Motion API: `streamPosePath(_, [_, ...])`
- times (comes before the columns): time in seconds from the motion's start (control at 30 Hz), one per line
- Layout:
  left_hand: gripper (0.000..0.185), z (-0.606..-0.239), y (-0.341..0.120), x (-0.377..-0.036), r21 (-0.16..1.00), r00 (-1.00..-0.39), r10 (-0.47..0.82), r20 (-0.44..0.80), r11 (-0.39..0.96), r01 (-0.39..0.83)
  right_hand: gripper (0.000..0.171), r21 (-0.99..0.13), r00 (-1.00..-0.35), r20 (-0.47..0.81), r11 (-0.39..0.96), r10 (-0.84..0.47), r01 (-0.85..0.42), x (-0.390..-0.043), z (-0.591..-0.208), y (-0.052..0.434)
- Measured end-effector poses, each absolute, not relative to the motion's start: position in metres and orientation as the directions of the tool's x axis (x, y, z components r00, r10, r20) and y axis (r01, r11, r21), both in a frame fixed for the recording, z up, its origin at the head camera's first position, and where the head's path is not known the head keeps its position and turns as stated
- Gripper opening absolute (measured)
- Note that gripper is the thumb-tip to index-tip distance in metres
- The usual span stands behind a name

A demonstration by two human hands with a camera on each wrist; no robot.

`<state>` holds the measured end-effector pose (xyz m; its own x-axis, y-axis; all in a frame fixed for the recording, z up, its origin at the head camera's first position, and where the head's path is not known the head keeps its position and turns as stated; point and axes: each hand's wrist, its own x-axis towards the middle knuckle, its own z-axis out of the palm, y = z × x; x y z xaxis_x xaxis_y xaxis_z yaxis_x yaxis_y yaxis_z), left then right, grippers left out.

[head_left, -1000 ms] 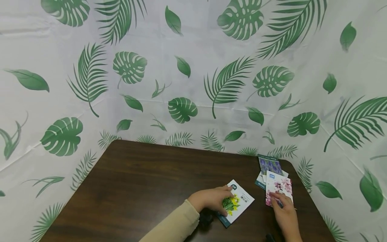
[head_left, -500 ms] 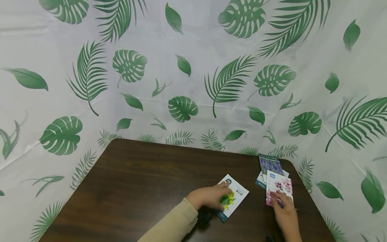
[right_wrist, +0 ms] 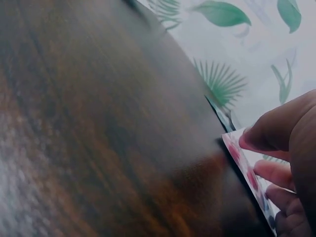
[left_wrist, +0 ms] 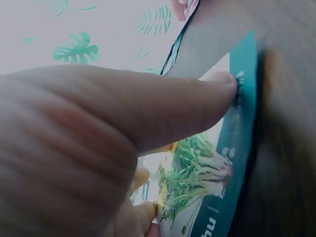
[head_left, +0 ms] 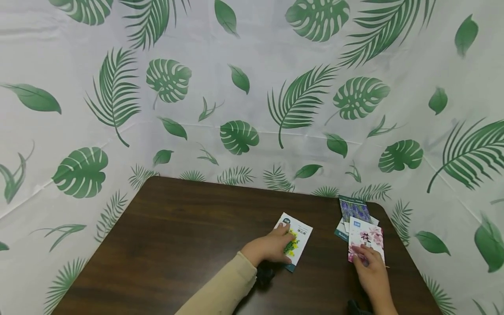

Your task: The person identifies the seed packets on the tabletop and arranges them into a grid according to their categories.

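Note:
In the head view, my left hand is spread over a flower seed packet with yellow blooms and a teal band, lying on the dark wooden table. The left wrist view shows the thumb flat across the packet's printed face near the teal band, and other fingers on the face too. To the right, fingers of my right hand rest on the lower part of a white seed packet with pink blossoms. The right wrist view has the thumb and fingertips on its face.
Behind the pink packet lie a purple-flowered seed packet and another teal-and-white packet, overlapping near the right edge of the table. A black object shows below my left wrist. Leaf-printed cloth hangs around the table.
My left hand has slid the yellow-flowered packet away and to the left, turning it more upright. My right hand has stayed nearly still on the pink packet.

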<state>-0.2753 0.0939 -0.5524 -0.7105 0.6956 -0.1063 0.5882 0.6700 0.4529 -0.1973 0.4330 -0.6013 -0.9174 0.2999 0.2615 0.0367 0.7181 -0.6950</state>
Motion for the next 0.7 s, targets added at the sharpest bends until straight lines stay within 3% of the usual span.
streamPosePath(0.17, [0.087, -0.552, 0.086, -0.280, 0.429, -0.735, 0.664, -0.137, 0.709, 0.560, 0.029, -0.686, -0.923, 0.251, 0.727, 0.291, 0.043, -0.197, -0.600, 0.432])
streamPosePath(0.4, [0.088, -0.555, 0.080, -0.287, 0.426, -0.775, 0.613, -0.153, 0.749, 0.508, 0.028, -0.697, -0.914, 0.263, 0.716, 0.309, 0.042, -0.197, -0.600, 0.430])
streamPosePath(0.7, [0.089, -0.565, 0.075, -0.298, 0.468, -0.783, 0.593, -0.186, 0.755, 0.460, 0.027, -0.673, -0.909, 0.286, 0.739, 0.303, 0.035, -0.200, -0.602, 0.430])
